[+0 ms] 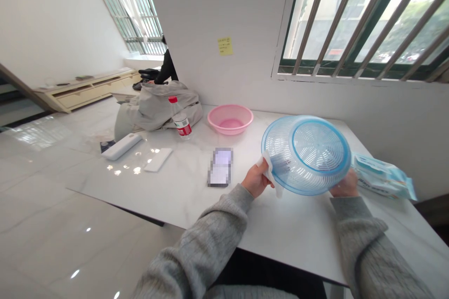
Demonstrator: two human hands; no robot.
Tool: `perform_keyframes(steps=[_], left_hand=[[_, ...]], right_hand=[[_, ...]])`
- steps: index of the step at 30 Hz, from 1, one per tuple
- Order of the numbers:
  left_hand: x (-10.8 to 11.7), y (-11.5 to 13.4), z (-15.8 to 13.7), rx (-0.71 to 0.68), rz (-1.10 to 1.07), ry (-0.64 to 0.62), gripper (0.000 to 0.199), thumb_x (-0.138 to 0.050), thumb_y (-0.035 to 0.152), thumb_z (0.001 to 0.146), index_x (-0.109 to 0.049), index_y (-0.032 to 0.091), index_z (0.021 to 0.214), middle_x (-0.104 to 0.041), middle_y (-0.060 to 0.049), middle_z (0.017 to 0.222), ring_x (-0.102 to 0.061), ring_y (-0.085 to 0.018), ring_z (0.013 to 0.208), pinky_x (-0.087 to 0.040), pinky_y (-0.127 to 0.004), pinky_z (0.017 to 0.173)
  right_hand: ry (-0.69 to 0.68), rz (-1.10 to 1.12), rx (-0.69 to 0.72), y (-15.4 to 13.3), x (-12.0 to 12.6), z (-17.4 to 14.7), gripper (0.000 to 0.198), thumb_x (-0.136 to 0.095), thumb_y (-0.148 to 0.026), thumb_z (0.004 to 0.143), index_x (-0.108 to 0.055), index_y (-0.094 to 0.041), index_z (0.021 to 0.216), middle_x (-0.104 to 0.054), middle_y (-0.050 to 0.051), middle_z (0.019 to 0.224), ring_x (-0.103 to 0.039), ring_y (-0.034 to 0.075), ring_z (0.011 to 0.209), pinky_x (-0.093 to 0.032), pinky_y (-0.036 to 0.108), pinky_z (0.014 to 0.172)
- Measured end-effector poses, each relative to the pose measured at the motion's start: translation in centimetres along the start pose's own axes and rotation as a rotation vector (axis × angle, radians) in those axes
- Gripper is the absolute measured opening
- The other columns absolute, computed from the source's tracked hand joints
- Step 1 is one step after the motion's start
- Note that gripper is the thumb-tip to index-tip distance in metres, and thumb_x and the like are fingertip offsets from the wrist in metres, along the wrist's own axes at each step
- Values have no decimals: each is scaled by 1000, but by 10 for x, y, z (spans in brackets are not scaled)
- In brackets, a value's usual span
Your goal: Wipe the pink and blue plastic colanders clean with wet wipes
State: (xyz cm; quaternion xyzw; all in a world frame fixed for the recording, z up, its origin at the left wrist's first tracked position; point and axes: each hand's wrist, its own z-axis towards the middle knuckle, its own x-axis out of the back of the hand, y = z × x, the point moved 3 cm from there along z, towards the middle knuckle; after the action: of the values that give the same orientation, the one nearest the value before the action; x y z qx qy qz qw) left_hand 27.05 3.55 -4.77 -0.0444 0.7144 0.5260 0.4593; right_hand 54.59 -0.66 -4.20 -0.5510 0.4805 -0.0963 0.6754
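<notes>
A clear blue plastic colander [280,163] is held tilted above the table, its slotted round base facing me. My left hand [257,178] is closed on its left rim, with a white wipe [275,180] pinched between the hand and the rim. My right hand [345,184] grips the lower right rim; its fingers are partly hidden behind the colander. A blue and white pack of wipes [382,177] lies on the table just right of my right hand. To the left of my left hand is a phone [220,167] with its screen blurred out.
A pink basin [230,120] stands near the wall. Left of it are a red-capped bottle [182,124], a grey cloth bag or garment [154,103], a white long object [121,146] and a flat white item [158,160]. A person's dark sleeve [167,69] shows behind the wall's edge.
</notes>
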Motion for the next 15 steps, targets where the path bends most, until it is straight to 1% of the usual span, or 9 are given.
perform_keyframes(steps=[2, 4, 6, 8, 10, 12, 13, 15], left_hand=[[0, -1, 0, 4, 18, 7, 51, -78, 64, 79, -67, 14, 88, -62, -1, 62, -54, -13, 48, -34, -27, 44], [-1, 0, 0, 21, 22, 27, 54, -79, 66, 77, -68, 14, 89, -61, -1, 62, -52, -12, 47, -29, -26, 42], [-1, 0, -1, 37, 6, 64, 57, -80, 68, 74, -67, 15, 90, -59, 1, 61, -51, -11, 48, -26, -25, 42], [-1, 0, -1, 43, -18, 103, 61, -83, 70, 69, -65, 16, 88, -57, 3, 60, -49, -10, 49, -26, -23, 43], [0, 0, -1, 41, -36, 123, 62, -87, 69, 64, -63, 16, 87, -56, 4, 61, -49, -9, 51, -27, -22, 44], [1, 0, 0, 41, -52, 124, 62, -88, 67, 63, -62, 16, 86, -54, 5, 61, -47, -8, 51, -26, -22, 43], [1, -1, 1, 44, -62, 125, 61, -89, 66, 63, -61, 16, 85, -53, 6, 61, -46, -8, 50, -24, -21, 43], [3, -1, 2, 50, -90, 140, 57, -91, 60, 64, -62, 16, 85, -52, 7, 59, -44, -7, 49, -22, -21, 42]], right_hand=[[0, -5, -21, 4, -1, -1, 8, -60, -21, 78, -66, -24, 83, -71, -2, 76, -66, 17, 74, -59, 30, 80], [-16, -20, -54, 9, -1, -2, 4, -61, -23, 77, -65, -24, 79, -68, -3, 71, -64, 17, 71, -59, 31, 79], [-41, -43, -88, 13, -1, -3, 6, -63, -26, 75, -66, -23, 78, -66, -2, 68, -64, 19, 73, -59, 34, 79], [-59, -60, -100, 16, -1, -5, 11, -67, -28, 71, -68, -21, 80, -65, -1, 69, -64, 20, 76, -59, 38, 81], [-71, -69, -89, 16, -3, -7, 18, -72, -29, 66, -68, -19, 80, -64, -1, 70, -65, 22, 79, -58, 40, 84], [-82, -78, -53, 14, -6, -9, 21, -75, -30, 63, -67, -19, 80, -64, 0, 71, -66, 23, 82, -57, 42, 86], [-87, -83, -28, 12, -8, -10, 22, -75, -31, 63, -67, -19, 80, -65, 1, 72, -66, 23, 83, -57, 42, 87], [-93, -94, 40, 8, -11, -13, 21, -74, -35, 68, -67, -21, 81, -70, 3, 81, -67, 24, 88, -56, 44, 89]])
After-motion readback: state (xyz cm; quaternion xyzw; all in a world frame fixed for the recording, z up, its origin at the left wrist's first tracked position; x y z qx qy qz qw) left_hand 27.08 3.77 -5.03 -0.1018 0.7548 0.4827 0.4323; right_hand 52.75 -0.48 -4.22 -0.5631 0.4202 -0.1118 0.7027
